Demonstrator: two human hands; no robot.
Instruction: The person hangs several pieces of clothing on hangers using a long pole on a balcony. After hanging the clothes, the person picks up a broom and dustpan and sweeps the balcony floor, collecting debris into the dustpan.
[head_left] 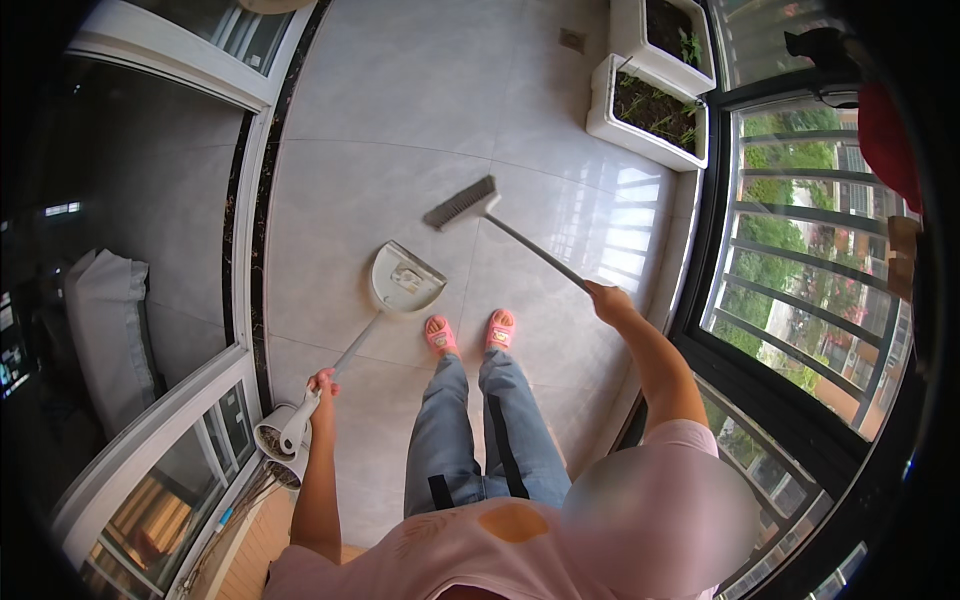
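Sweeping stage: left hand (322,381) clamped on the long-handled dustpan (405,279), its pan flat on the tiled floor (400,120) before the feet; right hand (606,297) gripping the broom (462,203); next, seemingly, drawing the bristles panward.

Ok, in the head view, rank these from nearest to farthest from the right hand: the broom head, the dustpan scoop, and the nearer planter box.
From the right hand, which grips the broom handle:
1. Broom head, up and to the left on the tiles.
2. Dustpan scoop, farther left, in front of the feet.
3. Nearer planter box, up by the railing.
The last two are fairly close to call.
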